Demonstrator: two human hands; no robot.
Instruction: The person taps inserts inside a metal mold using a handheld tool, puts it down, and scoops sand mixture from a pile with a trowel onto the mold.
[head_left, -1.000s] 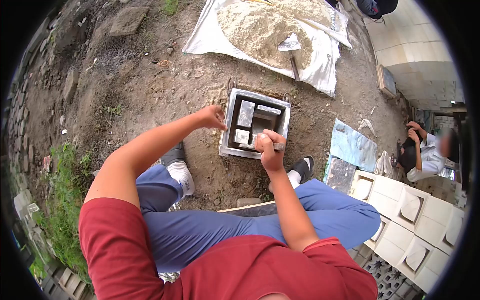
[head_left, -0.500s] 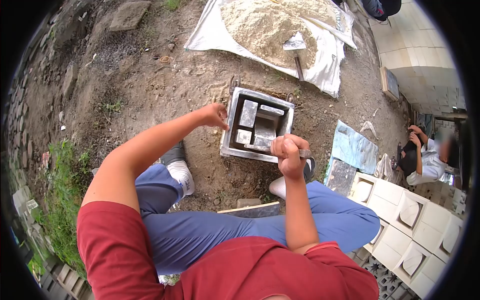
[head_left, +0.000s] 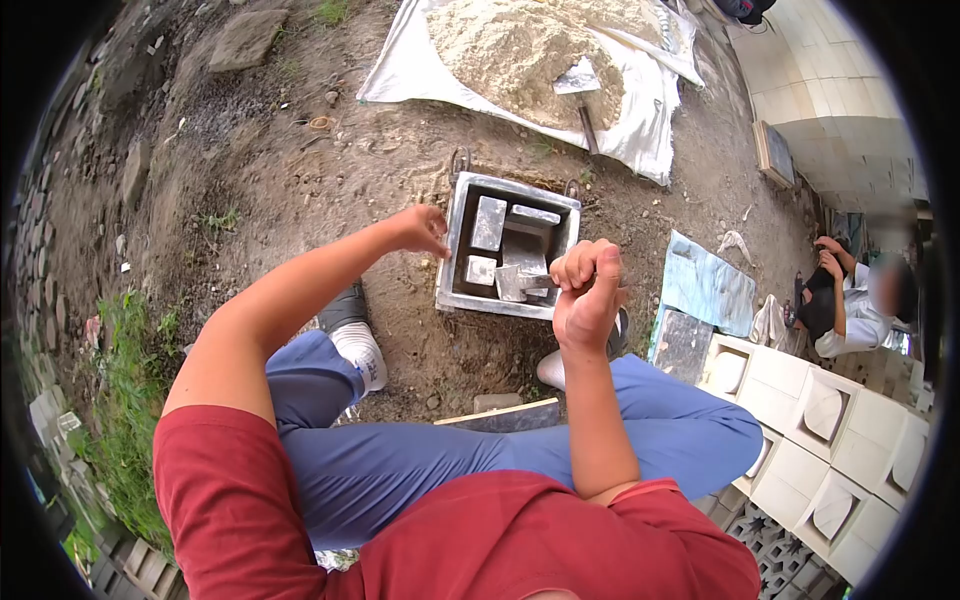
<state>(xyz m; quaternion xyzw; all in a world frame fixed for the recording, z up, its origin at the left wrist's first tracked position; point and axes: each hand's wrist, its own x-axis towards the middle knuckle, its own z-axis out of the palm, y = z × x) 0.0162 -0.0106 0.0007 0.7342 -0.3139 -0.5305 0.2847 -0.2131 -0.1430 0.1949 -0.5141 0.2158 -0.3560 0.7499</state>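
A square metal mould (head_left: 448,245) with raised metal blocks inside stands on the soil in front of me. My left hand (head_left: 424,231) is at the mould's left rim, its fingers apart and nothing in them. My right hand (head_left: 588,290), beside the right rim, is wrapped round the handle of a small trowel (head_left: 510,283). The trowel's flat blade is over the lower part of the mould, near the square metal block (head_left: 481,270). Most of the handle is hidden in my fingers.
Beyond the mould, a white sheet (head_left: 395,75) bears a sandy heap (head_left: 510,60) with a larger trowel (head_left: 578,78). Pale patterned blocks (head_left: 775,375) stand at the right, beside a blue sheet (head_left: 705,285). A person (head_left: 850,310) sits at the far right.
My right hand has moved up and right from the mould's lower edge and turned, bringing the trowel blade into clearer view. My left hand stays at the left rim.
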